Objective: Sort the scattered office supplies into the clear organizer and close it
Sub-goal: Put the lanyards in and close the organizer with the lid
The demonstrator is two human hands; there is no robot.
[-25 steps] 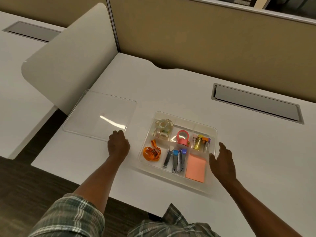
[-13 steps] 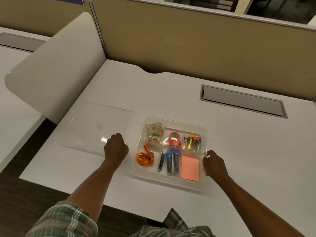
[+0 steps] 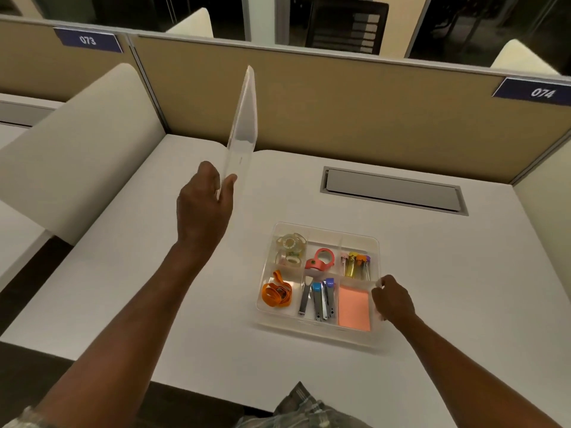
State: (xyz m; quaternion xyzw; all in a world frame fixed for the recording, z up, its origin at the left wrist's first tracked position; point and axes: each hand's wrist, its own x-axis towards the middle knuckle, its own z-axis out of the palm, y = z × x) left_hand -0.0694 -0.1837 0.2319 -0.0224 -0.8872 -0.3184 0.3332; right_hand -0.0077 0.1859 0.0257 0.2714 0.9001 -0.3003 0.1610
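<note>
The clear organizer [image 3: 321, 232] sits on the white desk, uncovered. Its compartments hold clear tape rolls [image 3: 289, 249], a pink tape dispenser [image 3: 321, 260], coloured small items [image 3: 356, 265], an orange band [image 3: 276, 292], staplers [image 3: 321, 300] and a pink sticky-note pad [image 3: 354, 308]. My left hand [image 3: 204, 205] grips the clear lid [image 3: 244, 125] by its lower edge, held up on edge in the air, left of and beyond the organizer. My right hand [image 3: 392, 299] grips the organizer's right wall.
A tan partition [image 3: 340, 103] backs the desk, with a grey cable hatch [image 3: 392, 190] beyond the organizer. A cream curved divider [image 3: 80, 143] stands at the left. The desk's near edge [image 3: 197, 387] runs just below my arms.
My left hand has lifted the lid off the desk and tipped it up on edge. My right hand has closed on the organizer's right wall. The view has tilted upward.
</note>
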